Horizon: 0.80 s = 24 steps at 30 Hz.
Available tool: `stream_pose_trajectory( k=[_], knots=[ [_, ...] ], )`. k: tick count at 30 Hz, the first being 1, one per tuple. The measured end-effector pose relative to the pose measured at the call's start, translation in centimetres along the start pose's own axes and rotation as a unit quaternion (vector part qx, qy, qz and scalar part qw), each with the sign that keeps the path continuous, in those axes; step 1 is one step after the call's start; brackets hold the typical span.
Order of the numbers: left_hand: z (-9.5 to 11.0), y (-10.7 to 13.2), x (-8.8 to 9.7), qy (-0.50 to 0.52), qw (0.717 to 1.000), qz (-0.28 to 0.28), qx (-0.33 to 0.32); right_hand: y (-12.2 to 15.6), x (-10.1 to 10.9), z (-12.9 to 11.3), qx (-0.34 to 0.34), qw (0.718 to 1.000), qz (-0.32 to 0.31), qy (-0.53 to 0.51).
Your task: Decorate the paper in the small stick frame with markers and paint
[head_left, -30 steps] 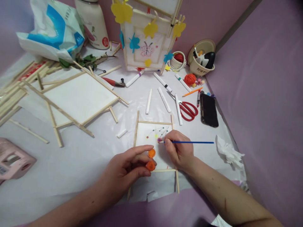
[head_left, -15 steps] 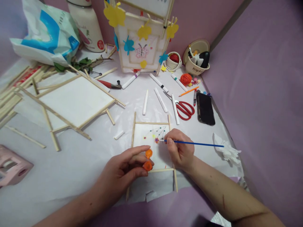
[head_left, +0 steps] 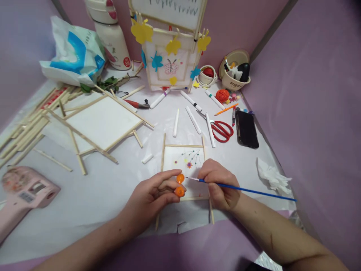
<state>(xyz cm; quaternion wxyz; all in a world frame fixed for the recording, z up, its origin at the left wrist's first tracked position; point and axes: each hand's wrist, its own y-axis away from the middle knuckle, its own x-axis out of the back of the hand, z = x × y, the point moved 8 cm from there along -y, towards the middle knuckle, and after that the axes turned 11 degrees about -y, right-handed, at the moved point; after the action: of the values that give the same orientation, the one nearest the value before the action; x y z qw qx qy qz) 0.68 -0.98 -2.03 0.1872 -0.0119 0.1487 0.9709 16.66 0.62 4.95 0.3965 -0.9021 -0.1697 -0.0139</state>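
Observation:
Between the fingers and thumb of my left hand (head_left: 158,192) is a small orange paint pot (head_left: 179,192) with its lid flipped open. My right hand (head_left: 221,183) is closed around a blue paintbrush (head_left: 248,191), whose white tip points left, close to the pot's upper orange part. Beneath both hands lies a stick-framed white sheet (head_left: 170,154). It carries a drawing of stems with dark dots, a red-and-purple flower (head_left: 189,165) and small yellow marks. My hands hide part of the sheet's lower half.
Several white markers (head_left: 193,120) and red-handled scissors (head_left: 222,131) lie beyond the sheet. A phone (head_left: 247,129) and crumpled tissue (head_left: 273,175) are at right. At left are another stick frame (head_left: 103,122) and a pink glue-gun-like tool (head_left: 31,188). A decorated lantern-like box (head_left: 172,56) stands behind.
The brush tip has left the flower and come down to the orange pot, its handle now slanting lower at the right. The view has shifted slightly, bringing more of the pink tool in.

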Motion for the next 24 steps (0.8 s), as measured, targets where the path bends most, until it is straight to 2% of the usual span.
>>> stream_pose_trajectory(
  k=[2,5,12,16,18,21,24],
  knots=[
    [0.1,0.0,-0.1,0.010,1.000,-0.001,-0.001,-0.3,-0.8,-0.4,-0.015,0.999,-0.048,0.022],
    [0.1,-0.1,-0.1,0.017,1.000,-0.004,-0.005,-0.6,-1.4,-0.6,-0.031,0.995,-0.084,0.048],
    [0.2,0.0,-0.2,0.024,0.999,-0.012,-0.017,-0.5,-1.6,-0.5,-0.032,0.995,-0.086,0.041],
    [0.0,0.0,-0.1,0.023,1.000,-0.007,-0.014,-0.1,-1.0,-0.4,-0.005,0.999,-0.040,0.012],
    [0.0,0.0,-0.1,0.017,1.000,-0.004,-0.015,0.2,-0.1,0.0,-0.005,1.000,0.022,-0.006],
    [0.2,0.0,0.1,0.006,1.000,-0.002,-0.017,0.9,1.4,1.3,-0.050,0.993,0.107,0.019],
    [0.3,0.0,0.2,0.002,1.000,-0.002,-0.015,1.0,1.4,2.4,-0.115,0.985,0.083,0.103]
  ],
)
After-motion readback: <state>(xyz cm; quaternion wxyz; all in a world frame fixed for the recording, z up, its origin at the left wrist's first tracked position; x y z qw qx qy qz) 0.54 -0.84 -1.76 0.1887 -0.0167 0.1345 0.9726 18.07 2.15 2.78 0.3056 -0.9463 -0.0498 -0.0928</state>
